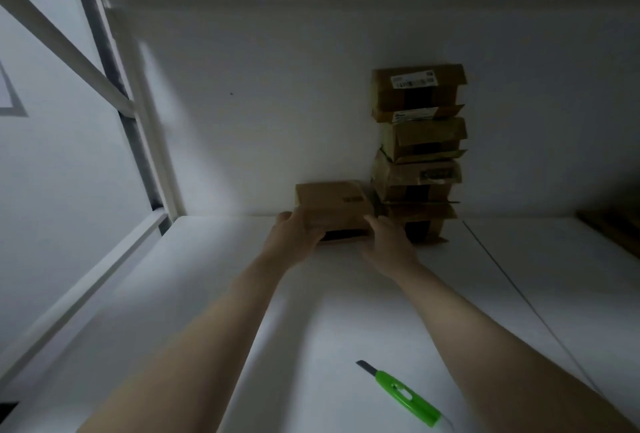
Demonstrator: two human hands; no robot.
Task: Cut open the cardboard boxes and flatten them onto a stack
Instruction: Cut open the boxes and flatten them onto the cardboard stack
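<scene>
Both bare arms stretch out towards 12 o'clock, the left forearm coming in from about 7 o'clock and the right from about 5 o'clock, drawing closer together towards the wrists. The left hand (294, 238) grips the 9 o'clock end of a cardboard box (332, 202), fingers wrapped round its near corner. The right hand (388, 245), back uppermost, touches the box's 3 o'clock end; the dim light hides how its fingers bend.
</scene>
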